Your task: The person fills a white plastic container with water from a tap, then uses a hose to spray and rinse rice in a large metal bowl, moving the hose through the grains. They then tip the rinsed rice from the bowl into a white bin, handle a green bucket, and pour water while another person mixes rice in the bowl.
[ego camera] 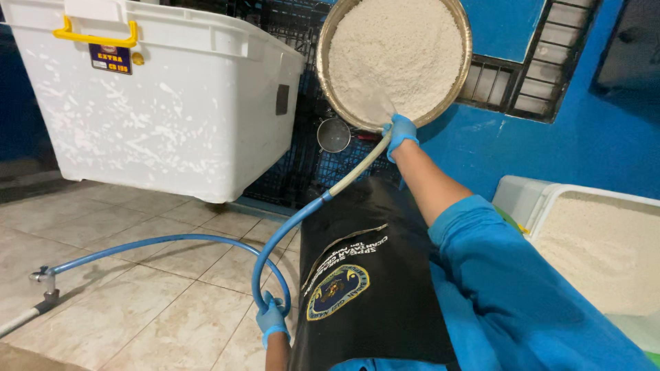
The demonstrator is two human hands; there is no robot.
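The round, shallow metal pan heaped with white grains (395, 58) stands tilted on edge ahead and above me, its lower rim touching my right hand in a blue glove (399, 132), the nearer hand by far. That hand is closed around the pale tip of the blue rubber hose (289, 227) held at the rim. The hose runs down and back, looping to my left gloved hand (271, 318), closed on it low by the tiled floor (137, 295).

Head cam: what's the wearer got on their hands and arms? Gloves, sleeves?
Both hands wear thin, snug light-blue disposable gloves: left hand, right hand. Each glove ends at the wrist. The right arm has a loose blue sleeve covering the upper arm to about the elbow, forearm bare. No sleeve shows on the left forearm.
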